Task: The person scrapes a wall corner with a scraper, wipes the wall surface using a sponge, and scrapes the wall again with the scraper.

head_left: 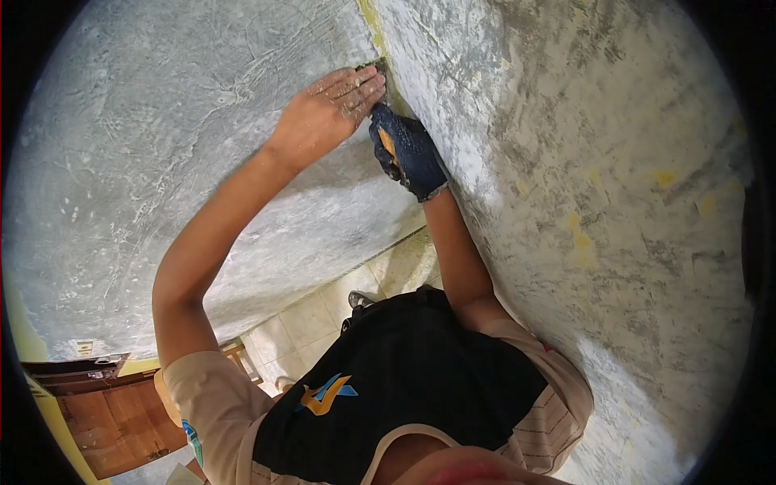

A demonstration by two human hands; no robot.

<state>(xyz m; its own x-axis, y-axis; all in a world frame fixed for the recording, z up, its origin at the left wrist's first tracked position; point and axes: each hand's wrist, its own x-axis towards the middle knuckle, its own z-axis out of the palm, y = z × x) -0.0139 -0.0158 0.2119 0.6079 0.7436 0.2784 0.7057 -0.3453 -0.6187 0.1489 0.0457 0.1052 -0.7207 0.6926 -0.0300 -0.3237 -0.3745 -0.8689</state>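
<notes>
My right hand point(408, 153), in a dark, dusty work glove, is closed round the orange-brown wooden handle point(387, 143) of a scraper. Its dark blade point(378, 64) shows only in part, up at the corner where two walls meet. My left hand point(327, 109) is bare and speckled with pale dust or plaster. Its fingers are stretched out side by side, and the fingertips lie over the blade, just above the glove. Most of the blade is hidden behind these fingers.
Rough grey walls rise at the left point(162, 145) and right point(598, 162), with a yellow strip point(371, 23) along their corner. Pale floor tiles point(323, 311) lie below. Brown wooden furniture point(121, 424) stands at the lower left. A shoe point(360, 300) shows beside the black apron point(396, 364).
</notes>
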